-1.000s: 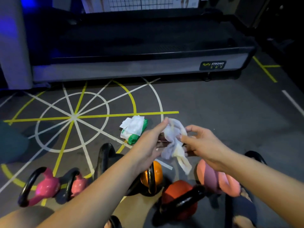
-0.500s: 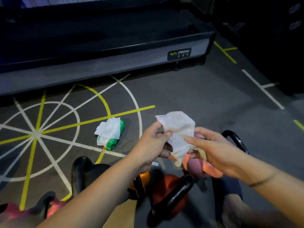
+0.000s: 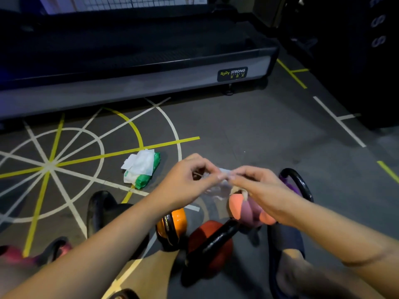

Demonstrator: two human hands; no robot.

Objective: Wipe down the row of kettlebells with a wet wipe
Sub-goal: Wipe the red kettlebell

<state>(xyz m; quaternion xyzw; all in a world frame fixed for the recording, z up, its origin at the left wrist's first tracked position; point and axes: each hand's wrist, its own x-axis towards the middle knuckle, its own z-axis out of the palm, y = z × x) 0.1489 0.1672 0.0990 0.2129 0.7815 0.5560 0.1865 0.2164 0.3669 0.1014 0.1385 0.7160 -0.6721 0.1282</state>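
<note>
1. At the left end of the row, close to the lower left edge of the floor point(image 3: 259, 134), stand a pink kettlebell point(image 3: 13, 256) and a black kettlebell point(image 3: 101, 210). Neither hand is near them.
2. The wipe packet point(image 3: 141, 168) lies on the floor markings beyond the row, with loose sheets on top. It is well apart from both hands but probably within reach if a fresh sheet is needed.
3. The left hand point(image 3: 185, 180) has its fingers curled and pinches one end of the wet wipe point(image 3: 218, 187) between thumb and fingertips.
4. The wipe is in the air between the two hands, bunched and blurred. It hangs above the orange kettlebell point(image 3: 174, 221) and the red kettlebell point(image 3: 199, 236) and seems to touch neither.
5. The right hand point(image 3: 261, 190) pinches the other end, just above the coral-and-purple kettlebell point(image 3: 248, 209).
6. The step in hand looks like opening or refolding the sheet:
   - Pull the ends gently apart so the wet sheet doesn't tear.
   - Turn a clean face outward.
   - Fold it into a flat pad that covers the palm.
   - Wipe each handle as well as each bell.
7. At the right end stands a purple kettlebell point(image 3: 293, 187) with a black handle, untouched.
</note>
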